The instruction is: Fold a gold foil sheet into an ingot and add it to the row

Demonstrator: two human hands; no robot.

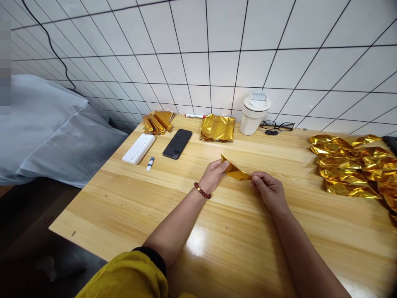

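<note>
Above the table (133, 207), a gold foil sheet (235, 170) is clamped at opposite ends in the grip of the left hand (214, 173) and right hand (270, 191).

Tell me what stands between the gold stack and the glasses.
In the head view, the white cup stands between the gold stack and the glasses.

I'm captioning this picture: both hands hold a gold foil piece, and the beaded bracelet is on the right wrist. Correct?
No: in the head view, the beaded bracelet is on the wrist of the left hand, not the right hand. Both do hold the gold foil piece.
</note>
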